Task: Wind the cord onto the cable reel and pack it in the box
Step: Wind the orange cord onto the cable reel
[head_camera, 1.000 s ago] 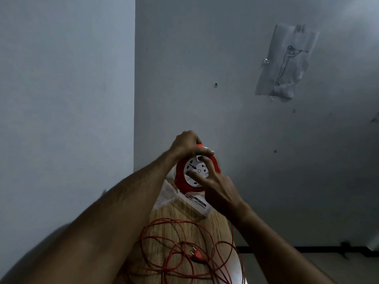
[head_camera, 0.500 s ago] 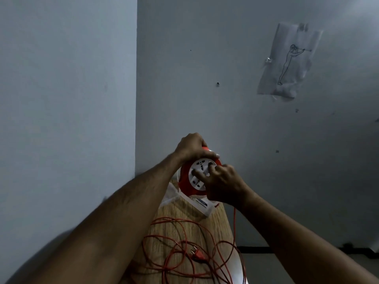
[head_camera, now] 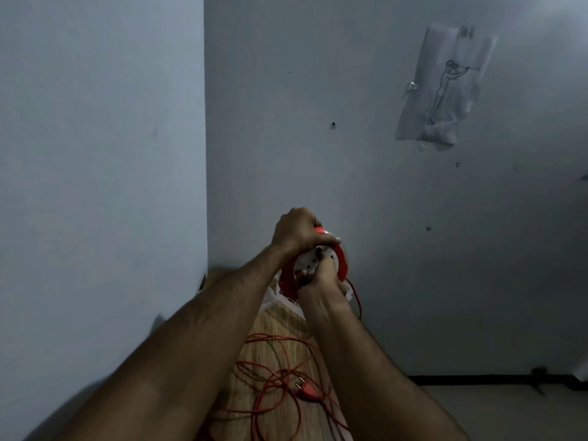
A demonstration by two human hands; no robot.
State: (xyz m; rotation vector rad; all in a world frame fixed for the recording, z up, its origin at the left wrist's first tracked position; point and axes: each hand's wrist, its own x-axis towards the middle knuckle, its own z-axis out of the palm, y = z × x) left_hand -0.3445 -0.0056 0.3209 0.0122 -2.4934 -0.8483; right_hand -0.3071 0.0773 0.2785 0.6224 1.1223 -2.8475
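Observation:
An orange cable reel (head_camera: 341,262) with a white socket face stands upright at the far end of a wooden table (head_camera: 276,332). My left hand (head_camera: 297,232) grips the reel's top handle. My right hand (head_camera: 319,275) presses on the white face, its fingers curled against it and covering most of it. A loose orange cord (head_camera: 276,377) lies in tangled loops on the table in front of the reel, with its orange plug (head_camera: 306,391) among them. One strand hangs off the reel's right side. A white box (head_camera: 270,300) sits partly hidden under the reel.
The table stands in a corner, with grey walls (head_camera: 95,154) to the left and behind. A paper drawing (head_camera: 442,87) is stuck on the back wall. Pale floor (head_camera: 509,412) shows at the lower right past a black skirting strip.
My right hand has swung round the reel's white face from the right to the lower side, fingers curling in. My left hand stays on the handle. The loose loops have shifted slightly.

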